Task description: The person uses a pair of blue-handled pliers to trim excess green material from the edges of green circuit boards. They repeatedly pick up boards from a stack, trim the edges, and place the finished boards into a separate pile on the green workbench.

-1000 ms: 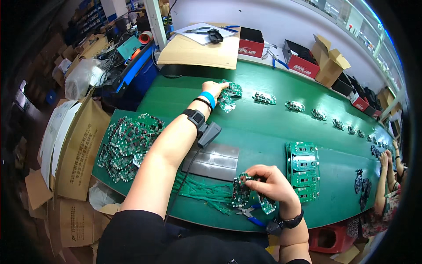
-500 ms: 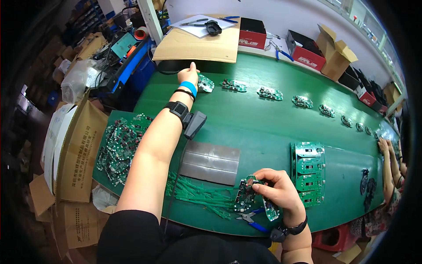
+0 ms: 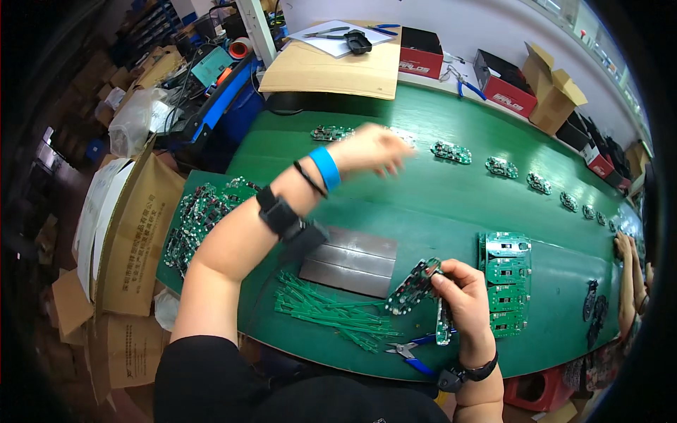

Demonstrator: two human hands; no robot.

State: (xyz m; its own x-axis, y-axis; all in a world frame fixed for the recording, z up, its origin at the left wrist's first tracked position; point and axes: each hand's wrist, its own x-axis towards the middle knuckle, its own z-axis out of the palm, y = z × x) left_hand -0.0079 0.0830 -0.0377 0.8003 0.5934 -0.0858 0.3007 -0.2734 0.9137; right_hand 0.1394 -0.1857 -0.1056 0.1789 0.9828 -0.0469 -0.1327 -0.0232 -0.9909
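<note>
My right hand [image 3: 465, 299] is closed on green circuit boards [image 3: 414, 287], pinching them between thumb and fingers near the front edge of the table; one board hangs down below the fingers. My left hand [image 3: 370, 149] is stretched out over the far side, somewhat blurred, with its fingers apart and nothing seen in them. It partly covers a board in a spaced row of populated circuit boards. At the row's left end, one board [image 3: 331, 133] lies behind my left wrist. Blue-handled cutters [image 3: 416, 358] rest below my right hand.
Thin green strips [image 3: 328, 310] lie beside a grey metal plate [image 3: 350, 261]. A heap of boards [image 3: 201, 218] sits at left, and a joined panel stack [image 3: 508, 282] at right. Cardboard [image 3: 331, 70] overhangs the far edge. Another person's hands [image 3: 624, 247] are at the far right.
My left hand has left the board at the row's left end, which now lies on the table, and has swung right. My right hand has turned its boards slightly. The whole view has shifted a little.
</note>
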